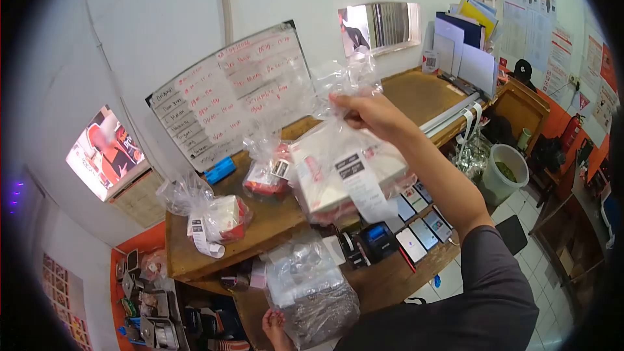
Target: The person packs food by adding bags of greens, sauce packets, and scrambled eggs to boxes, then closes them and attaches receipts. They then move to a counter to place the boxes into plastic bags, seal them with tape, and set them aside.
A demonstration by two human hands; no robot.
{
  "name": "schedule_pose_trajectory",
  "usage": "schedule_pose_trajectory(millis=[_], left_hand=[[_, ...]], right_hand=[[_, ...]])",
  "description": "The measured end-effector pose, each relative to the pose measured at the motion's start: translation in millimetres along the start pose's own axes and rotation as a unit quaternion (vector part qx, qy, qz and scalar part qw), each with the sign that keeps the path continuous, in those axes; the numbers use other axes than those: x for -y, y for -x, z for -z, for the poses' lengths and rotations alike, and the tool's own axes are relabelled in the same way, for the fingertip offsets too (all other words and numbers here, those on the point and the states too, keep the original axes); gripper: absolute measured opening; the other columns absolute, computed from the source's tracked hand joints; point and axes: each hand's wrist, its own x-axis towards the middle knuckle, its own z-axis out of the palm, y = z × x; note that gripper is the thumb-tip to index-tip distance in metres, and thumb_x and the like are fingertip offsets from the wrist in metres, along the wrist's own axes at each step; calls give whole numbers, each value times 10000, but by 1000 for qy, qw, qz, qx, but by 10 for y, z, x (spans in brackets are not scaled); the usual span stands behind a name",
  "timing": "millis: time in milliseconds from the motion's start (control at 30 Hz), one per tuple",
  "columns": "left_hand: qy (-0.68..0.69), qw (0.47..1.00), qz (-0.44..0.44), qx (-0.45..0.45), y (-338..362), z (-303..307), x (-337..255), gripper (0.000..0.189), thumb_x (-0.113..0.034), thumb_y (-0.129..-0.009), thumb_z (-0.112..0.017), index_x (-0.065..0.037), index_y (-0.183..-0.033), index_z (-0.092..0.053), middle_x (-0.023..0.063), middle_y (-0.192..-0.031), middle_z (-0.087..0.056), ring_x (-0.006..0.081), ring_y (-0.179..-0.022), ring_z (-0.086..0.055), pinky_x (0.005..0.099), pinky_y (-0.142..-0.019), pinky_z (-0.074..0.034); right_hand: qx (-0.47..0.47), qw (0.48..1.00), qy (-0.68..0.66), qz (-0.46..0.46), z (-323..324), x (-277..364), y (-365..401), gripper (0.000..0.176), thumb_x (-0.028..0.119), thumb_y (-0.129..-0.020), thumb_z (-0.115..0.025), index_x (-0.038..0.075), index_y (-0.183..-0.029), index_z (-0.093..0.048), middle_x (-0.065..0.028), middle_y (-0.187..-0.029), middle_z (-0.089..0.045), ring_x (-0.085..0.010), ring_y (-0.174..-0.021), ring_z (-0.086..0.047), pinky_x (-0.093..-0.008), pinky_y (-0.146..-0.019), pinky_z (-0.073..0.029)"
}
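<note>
My right hand (374, 116) is closed around the gathered neck of a clear plastic bag (351, 71). Inside the bag is a large white box (315, 179), held above the counter, with a printed receipt (369, 198) hanging on its front. Low in view, my left hand (275, 326) has its fingers curled beside a stack of clear plastic bags (318, 312); whether it grips anything is hard to make out. Two smaller tied bags, one with a white and red box (227, 214) and one with a red pack (265, 179), sit on the wooden counter (188, 257).
Several phones (416, 247) lie on the lower shelf beside a black receipt printer (378, 240). A written whiteboard (234, 91) leans on the wall, with a blue object (220, 170) below it. Folders (478, 68) stand at the right; a white bucket (504, 172) is beyond.
</note>
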Motion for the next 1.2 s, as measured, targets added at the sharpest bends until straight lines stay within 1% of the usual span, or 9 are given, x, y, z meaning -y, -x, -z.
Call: schedule_pose_trajectory(millis=[233,267,400,467,633,700,833,1000,1200], left_hand=[[-176,960,-217,16,-300,199,-174,437,-278,-966,-640,-64,-1333,-536,108,-1238,-608,228,-1094,-591,383,-953,-484],[-36,994,-100,3,-108,-45,-448,454,-287,-966,-639,-61,-1343,-524,110,-1249,-602,234,-1108,-586,387,-967,-478],[-68,994,-81,0,-304,-87,-316,495,-307,-967,-637,-58,-1370,-493,110,-1274,-586,244,-1120,-577,396,-988,-465],[-84,994,-73,2,-343,-172,-301,492,-299,-966,-639,-49,-1366,-494,117,-1268,-588,241,-1119,-577,394,-984,-468],[-62,994,-71,46,-765,344,200,449,-289,-992,-595,-23,-1340,-502,138,-1241,-587,237,-1098,-573,411,-1006,-450],[-122,985,75,-96,-1061,570,394,415,-298,-1023,-523,-12,-1324,-510,143,-1217,-577,246,-1061,-571,432,-1046,-416],[-230,854,-389,-258,-1420,781,-32,401,-160,-973,-583,5,-1328,-495,163,-1232,-598,277,-1092,-610,363,-944,-486],[-341,754,-457,-326,-1833,162,-2065,334,-218,-1022,-536,52,-1218,-564,153,-1199,-621,233,-1087,-599,332,-969,-455],[-349,744,-431,-372,-2515,40,-2122,317,-239,-992,-573,32,-1152,-612,163,-1073,-687,257,-969,-662,349,-868,-500]], right_hand=[[13,998,-53,-6,867,-567,-1155,239,268,-925,-677,87,-785,-607,36,-652,-479,-71,-552,-385,-247,-503,-268],[-6,999,-37,11,840,-597,-1164,212,253,-928,-667,95,-795,-620,37,-635,-465,-73,-554,-380,-252,-503,-267],[21,997,-55,52,807,-924,-1332,230,280,-930,-662,80,-823,-627,9,-665,-507,-75,-575,-433,-251,-523,-329],[-4,973,228,47,598,-685,-990,295,305,-913,-677,14,-948,-637,-50,-735,-588,-124,-642,-538,-280,-602,-439],[-22,920,332,207,909,-1147,-504,473,248,-904,-665,-46,-1253,-539,-156,-997,-646,-244,-914,-634,-351,-784,-508],[-167,886,336,273,1024,-1226,-175,386,182,-947,-595,-33,-1265,-546,-179,-1073,-629,-285,-1012,-618,-373,-831,-501],[-283,835,387,270,1489,-1821,-132,333,171,-988,-507,-16,-1258,-562,-205,-1119,-623,-350,-1070,-595,-422,-872,-486],[-243,887,372,125,1569,-2246,-71,338,224,-1017,-394,-19,-1058,-626,-267,-906,-640,-455,-910,-595,-499,-800,-442],[-243,878,394,124,1750,-2387,-92,248,147,-955,-436,-27,-885,-598,-264,-794,-597,-464,-800,-551,-521,-715,-403]])
